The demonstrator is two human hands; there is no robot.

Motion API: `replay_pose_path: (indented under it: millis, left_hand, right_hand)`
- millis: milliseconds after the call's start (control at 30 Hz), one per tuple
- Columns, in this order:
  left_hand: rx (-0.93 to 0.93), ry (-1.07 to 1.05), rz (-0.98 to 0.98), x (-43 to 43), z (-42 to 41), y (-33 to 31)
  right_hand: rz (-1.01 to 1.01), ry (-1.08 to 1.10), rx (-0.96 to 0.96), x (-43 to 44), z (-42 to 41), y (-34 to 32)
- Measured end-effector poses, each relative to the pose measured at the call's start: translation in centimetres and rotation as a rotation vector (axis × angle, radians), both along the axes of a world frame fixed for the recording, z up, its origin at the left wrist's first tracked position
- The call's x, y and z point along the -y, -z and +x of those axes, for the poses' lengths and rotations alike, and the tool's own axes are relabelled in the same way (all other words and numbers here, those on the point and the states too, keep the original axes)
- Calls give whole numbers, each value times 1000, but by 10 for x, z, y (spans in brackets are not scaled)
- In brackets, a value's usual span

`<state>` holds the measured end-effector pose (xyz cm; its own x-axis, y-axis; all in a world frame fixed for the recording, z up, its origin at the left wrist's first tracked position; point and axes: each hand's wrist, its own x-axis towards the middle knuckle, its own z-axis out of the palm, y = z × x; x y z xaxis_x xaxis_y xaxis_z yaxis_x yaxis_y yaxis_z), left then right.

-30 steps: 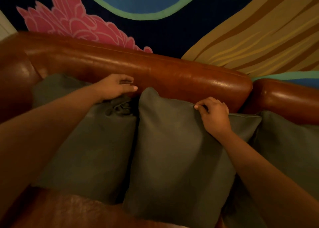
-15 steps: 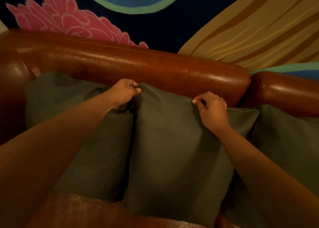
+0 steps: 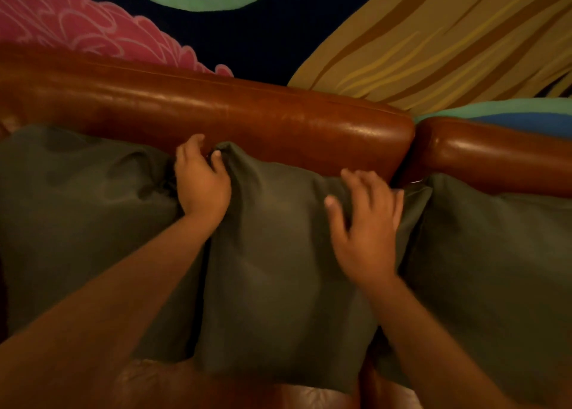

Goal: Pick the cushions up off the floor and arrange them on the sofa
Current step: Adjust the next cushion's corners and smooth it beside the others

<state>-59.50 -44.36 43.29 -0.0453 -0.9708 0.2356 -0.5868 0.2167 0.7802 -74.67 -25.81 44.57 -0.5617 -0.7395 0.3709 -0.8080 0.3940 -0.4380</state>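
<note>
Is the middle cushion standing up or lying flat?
Standing up. The middle cushion leans on the sofa back, lower edge on the seat, left hand at its top corner, right hand spread on it.

Nothing legible shows anywhere: no words, labels, brand marks or numbers. The cushions (image 3: 278, 269), the leather sofa (image 3: 278, 121) and the painted wall (image 3: 402, 37) (only pink, blue, green and ochre shapes) carry no readable sign.

Left grip (image 3: 201, 186) curled tight, right grip (image 3: 365, 223) flat, fingers spread.
</note>
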Motion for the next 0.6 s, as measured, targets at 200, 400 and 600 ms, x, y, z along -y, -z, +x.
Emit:
replay_pose_path:
  millis: [200,400,600]
  left_hand:
    - [373,544,-346,-121,-7,15]
    - [601,508,-281,-118,-24,45]
    - [642,425,-334,-107,-45,68]
  right_hand:
    - [155,33,41,-61,29,57]
    - [204,25,43,-33,11,77]
    - [208,35,-3,-18,-11,97]
